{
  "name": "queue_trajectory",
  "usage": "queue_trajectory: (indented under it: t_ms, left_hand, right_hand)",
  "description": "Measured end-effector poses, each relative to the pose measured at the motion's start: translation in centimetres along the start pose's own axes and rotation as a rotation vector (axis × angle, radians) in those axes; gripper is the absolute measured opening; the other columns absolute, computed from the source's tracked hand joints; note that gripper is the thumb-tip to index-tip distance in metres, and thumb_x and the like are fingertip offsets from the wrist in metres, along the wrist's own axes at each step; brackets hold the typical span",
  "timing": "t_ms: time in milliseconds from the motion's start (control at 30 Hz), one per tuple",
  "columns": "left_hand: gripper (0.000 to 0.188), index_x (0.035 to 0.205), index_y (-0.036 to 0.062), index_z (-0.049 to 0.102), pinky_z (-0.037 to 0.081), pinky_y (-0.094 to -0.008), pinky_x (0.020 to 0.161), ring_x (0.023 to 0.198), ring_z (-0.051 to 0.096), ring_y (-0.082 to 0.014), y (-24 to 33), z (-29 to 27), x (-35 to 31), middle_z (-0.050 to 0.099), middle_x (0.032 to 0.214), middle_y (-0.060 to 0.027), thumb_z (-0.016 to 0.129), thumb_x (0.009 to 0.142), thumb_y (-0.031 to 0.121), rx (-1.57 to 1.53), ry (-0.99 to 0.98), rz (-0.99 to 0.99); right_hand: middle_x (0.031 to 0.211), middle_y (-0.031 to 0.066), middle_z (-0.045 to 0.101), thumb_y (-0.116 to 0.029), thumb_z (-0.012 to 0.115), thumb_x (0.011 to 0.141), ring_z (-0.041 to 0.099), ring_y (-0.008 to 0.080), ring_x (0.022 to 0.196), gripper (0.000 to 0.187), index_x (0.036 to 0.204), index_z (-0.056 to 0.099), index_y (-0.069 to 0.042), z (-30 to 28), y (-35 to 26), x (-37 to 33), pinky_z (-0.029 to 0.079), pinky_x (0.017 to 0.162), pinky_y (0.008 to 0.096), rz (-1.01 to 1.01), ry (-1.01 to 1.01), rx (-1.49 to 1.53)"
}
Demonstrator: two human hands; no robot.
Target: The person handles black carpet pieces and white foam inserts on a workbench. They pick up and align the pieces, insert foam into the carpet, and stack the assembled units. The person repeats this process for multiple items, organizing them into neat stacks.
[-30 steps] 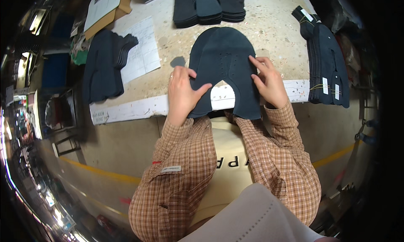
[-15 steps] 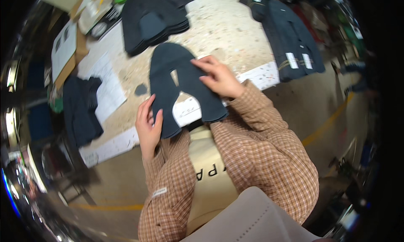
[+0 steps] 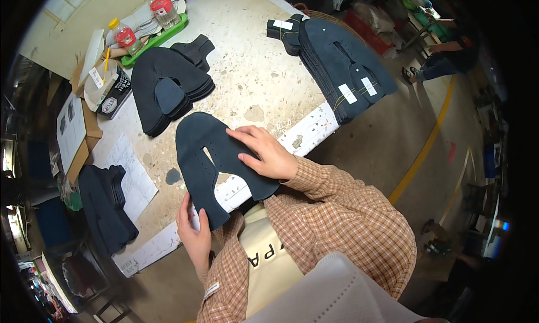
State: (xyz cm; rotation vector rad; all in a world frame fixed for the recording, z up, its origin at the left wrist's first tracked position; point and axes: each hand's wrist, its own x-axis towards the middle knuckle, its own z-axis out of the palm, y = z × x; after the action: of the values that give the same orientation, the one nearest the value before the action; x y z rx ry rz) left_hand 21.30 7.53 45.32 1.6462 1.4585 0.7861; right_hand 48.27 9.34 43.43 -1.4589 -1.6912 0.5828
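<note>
A dark blue-black, horseshoe-shaped shoe upper piece (image 3: 193, 146) lies at the table's near edge, with a narrow slit and rows of small holes at its middle. Across its right side rests my right hand (image 3: 266, 154), fingers stretched out and thumb apart. My left hand (image 3: 193, 227) is at the lower left leg of the piece, thumb and fingers spread along the edge. Beyond it sits a stack of similar uppers (image 3: 143, 81) with smaller rounded pieces (image 3: 171, 96) on top. I cannot tell how many layers are under my hands.
Tied stacks of uppers (image 3: 331, 48) with white labels stand at the right edge. Another dark stack (image 3: 101, 210) lies left, beside a marked paper sheet (image 3: 135, 180). Two bottles (image 3: 163, 11), a green tray (image 3: 154, 39) and a cardboard box (image 3: 90, 129) are at the back left.
My view has shifted, so the table's far side shows more. Both hands stay at the upper piece, the right flat on it, the left at its lower left edge.
</note>
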Motion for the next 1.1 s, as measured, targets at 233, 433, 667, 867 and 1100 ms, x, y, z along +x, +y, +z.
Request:
queue_trajectory:
  t_ms: [233,433,667,867,1100]
  left_hand:
    - [0.052,0.143,-0.0023,0.038,0.04,-0.0307,0.1,0.116,0.054,-0.0217,-0.5,-0.7,0.4,0.055,0.128,-0.0164,0.053,0.094,0.006,-0.447,-0.042,-0.111]
    - [0.046,0.139,-0.0037,0.041,0.038,-0.031,0.103,0.118,0.051,-0.0206,-0.3,0.2,1.7,0.05,0.132,-0.0164,0.053,0.095,0.003,-0.585,-0.059,-0.124]
    - [0.044,0.133,-0.003,0.049,0.033,-0.0302,0.105,0.127,0.042,-0.0202,-0.2,2.2,1.0,0.042,0.138,-0.0142,0.057,0.09,-0.001,-0.351,-0.093,0.001]
    - [0.054,0.138,-0.0018,0.047,0.041,-0.0193,0.083,0.101,0.049,-0.0095,0.7,-0.3,1.2,0.04,0.141,-0.0106,0.06,0.086,-0.008,-0.332,-0.298,0.022]
    - [0.065,0.144,0.0018,0.042,0.036,-0.0127,0.056,0.07,0.039,0.0018,4.1,-3.8,1.3,0.033,0.149,-0.0088,0.06,0.082,-0.011,-0.49,-0.461,-0.038]
  right_hand:
    - [0.134,0.0156,0.048,-0.007,0.063,0.088,0.047,0.0255,0.126,0.064,0.146,0.038,-0.009,-0.4,-0.9,-0.7,0.041,0.103,0.037,0.034,-0.001,0.289]
    - [0.119,0.0082,0.058,-0.007,0.062,0.091,0.056,0.0063,0.091,0.065,0.148,0.032,-0.004,0.7,1.1,0.4,0.049,0.081,0.0231,0.437,-0.032,0.781]
    - [0.097,0.0309,0.063,-0.013,0.058,0.092,0.064,0.0445,0.086,0.059,0.145,0.036,0.0,1.8,0.0,-0.7,0.051,0.079,0.0433,0.164,-0.015,0.071]
    - [0.123,0.0288,0.054,-0.005,0.059,0.087,0.059,0.0399,0.107,0.061,0.144,0.039,-0.003,-0.2,-0.9,-0.6,0.047,0.092,0.0405,0.007,-0.106,0.095]
    - [0.124,0.0201,0.055,0.001,0.058,0.083,0.056,0.0383,0.113,0.047,0.13,0.055,-0.002,-5.6,-3.7,2.1,0.046,0.097,0.0391,-0.132,-0.286,0.009]
